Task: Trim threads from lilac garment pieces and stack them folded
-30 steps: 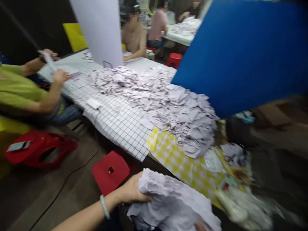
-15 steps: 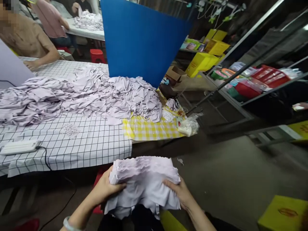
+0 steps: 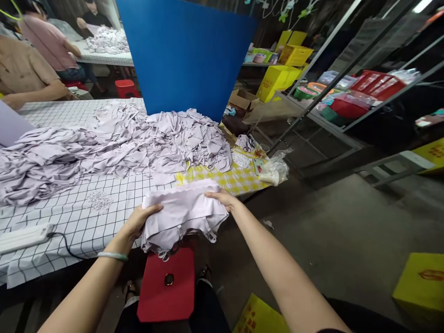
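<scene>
Between my two hands is a stack of pale lilac fabric pieces (image 3: 183, 208), layered, with small straps or loops hanging from its lower edge. My left hand (image 3: 140, 219) grips its left end, thumb on top, fingers hidden underneath. At the right end my right hand (image 3: 224, 199) holds it the same way. The stack is over the front edge of the checked table (image 3: 128, 222); whether it touches the cloth I cannot tell. Behind it lies a long heap of the same lilac fabric (image 3: 159, 143). Below the stack stands a red stool (image 3: 166, 296).
A white power strip (image 3: 26, 236) with a cord and a scatter of small white bits (image 3: 99, 200) lie on the table. A yellow checked cloth (image 3: 239, 178) covers its right end. A blue panel (image 3: 187, 60) stands behind. Other people sit at left. Yellow boxes (image 3: 421, 282) stand on the floor.
Both hands have carried the fabric stack forward and a little left, from over my lap to the table's front edge. The red stool has come into fuller view.
</scene>
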